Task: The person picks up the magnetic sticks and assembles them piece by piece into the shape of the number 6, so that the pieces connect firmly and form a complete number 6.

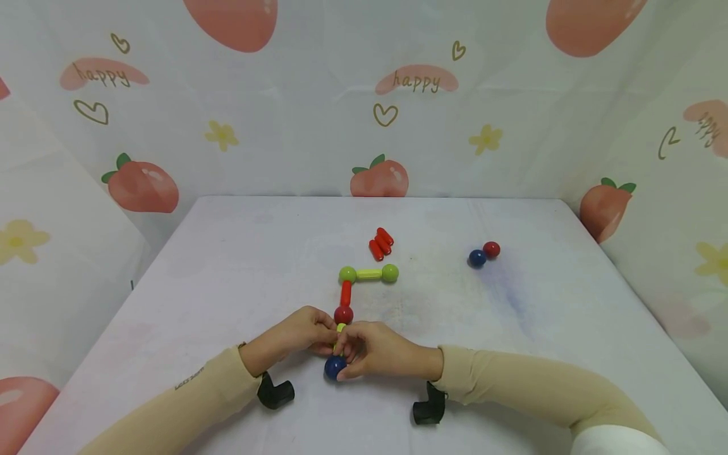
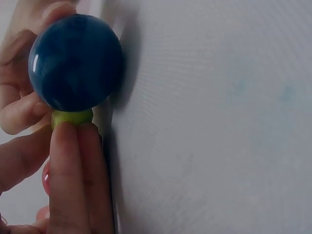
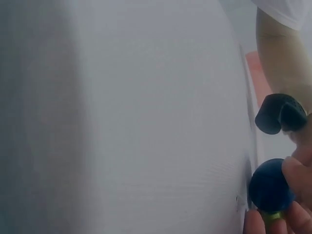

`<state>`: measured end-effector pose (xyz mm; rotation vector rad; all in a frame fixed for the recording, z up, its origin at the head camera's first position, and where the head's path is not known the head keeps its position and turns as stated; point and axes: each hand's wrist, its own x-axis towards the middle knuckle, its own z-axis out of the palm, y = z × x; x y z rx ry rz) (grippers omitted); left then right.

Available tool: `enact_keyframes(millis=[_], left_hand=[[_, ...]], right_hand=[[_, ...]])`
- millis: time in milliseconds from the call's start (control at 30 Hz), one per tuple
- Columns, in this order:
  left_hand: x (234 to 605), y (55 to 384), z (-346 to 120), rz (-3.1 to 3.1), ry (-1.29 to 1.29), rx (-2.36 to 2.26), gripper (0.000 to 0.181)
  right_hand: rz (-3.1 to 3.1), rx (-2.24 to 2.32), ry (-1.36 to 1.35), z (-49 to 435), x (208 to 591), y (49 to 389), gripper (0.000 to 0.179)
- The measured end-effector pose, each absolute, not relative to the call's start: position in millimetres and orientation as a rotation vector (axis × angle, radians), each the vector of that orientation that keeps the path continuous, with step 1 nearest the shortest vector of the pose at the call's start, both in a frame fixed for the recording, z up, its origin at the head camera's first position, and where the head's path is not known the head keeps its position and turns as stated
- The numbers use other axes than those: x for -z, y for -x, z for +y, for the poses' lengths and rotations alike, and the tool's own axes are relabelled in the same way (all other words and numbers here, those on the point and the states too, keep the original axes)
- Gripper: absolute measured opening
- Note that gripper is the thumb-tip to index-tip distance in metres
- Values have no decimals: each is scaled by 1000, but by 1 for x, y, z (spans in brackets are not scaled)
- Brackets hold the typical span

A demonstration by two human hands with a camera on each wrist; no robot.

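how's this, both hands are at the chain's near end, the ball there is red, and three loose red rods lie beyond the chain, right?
Not quite: the chain ends nearest the person in a blue ball, not a red one, as the head view shows. The left hand and right hand are there, and three loose red rods lie beyond.

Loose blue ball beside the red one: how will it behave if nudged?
Likely to roll: the loose blue ball is round and the tabletop looks flat. Nudged rightward, it would probably push into the red ball close beside it. Possibly slippery: the similar blue ball at the right hand has a glossy highlight.
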<state>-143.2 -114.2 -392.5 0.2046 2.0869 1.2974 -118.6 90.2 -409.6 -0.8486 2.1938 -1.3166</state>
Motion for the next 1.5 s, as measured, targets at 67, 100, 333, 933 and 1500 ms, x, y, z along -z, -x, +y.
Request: enact_keyframes(millis=[67, 100, 333, 933, 1500], left_hand=[[392, 143, -114, 2088, -202, -1296, 20], [392, 143, -114, 2089, -199, -1296, 20], [392, 143, -115, 2088, -197, -1306, 20], [395, 145, -115, 2088, -220, -1305, 17], [392, 145, -112, 2101, -153, -1266, 18]], right_hand=[[2201, 1317, 848, 90, 409, 118, 30], [2201, 1318, 848, 90, 409, 118, 30], [2185, 1334, 837, 89, 410, 118, 30], [2187, 1326, 842, 90, 410, 118, 30], [2223, 1397, 771, 106, 379, 136, 31]])
